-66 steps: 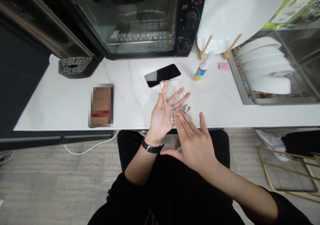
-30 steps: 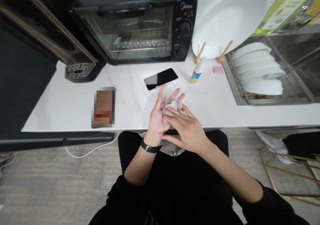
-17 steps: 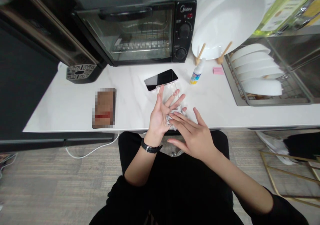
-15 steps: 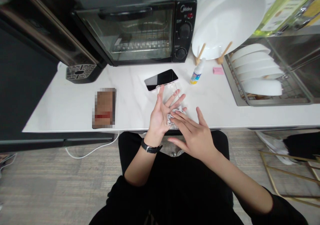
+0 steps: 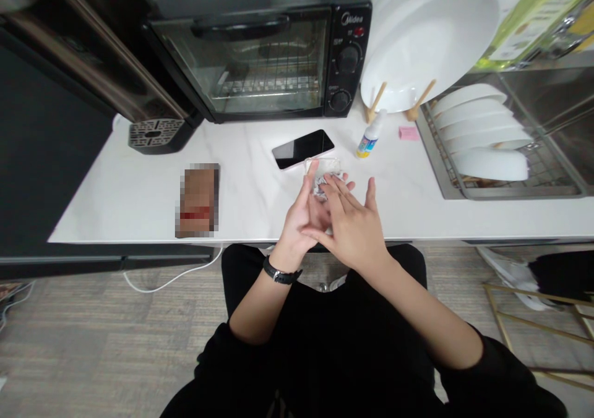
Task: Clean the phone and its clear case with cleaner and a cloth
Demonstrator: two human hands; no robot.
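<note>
My left hand (image 5: 297, 223) holds a clear phone case (image 5: 325, 162) from below, its thumb along the left side and its fingers under the case. Over it, my right hand (image 5: 359, 226) presses a crumpled white cloth or tissue with dark marks (image 5: 320, 189) onto the case, fingers stretched forward over it and the thumb reaching toward the left palm. Just beyond both hands lies a phone (image 5: 302, 149) with a dark screen. A small white spray bottle (image 5: 367, 138) with a blue and yellow label stands to the right of the phone.
A black toaster oven (image 5: 260, 65) stands at the back of the white counter (image 5: 245, 195). White plates (image 5: 436, 47) lean in a wooden-pegged rack, and bowls (image 5: 487, 158) sit in the sink at right. A pink piece (image 5: 408, 133) and a blurred brown item (image 5: 197, 198) lie on the counter.
My right hand has slid forward with the crumpled cloth, toward the far end of the case. The case looks tilted differently, and the view has shifted slightly.
</note>
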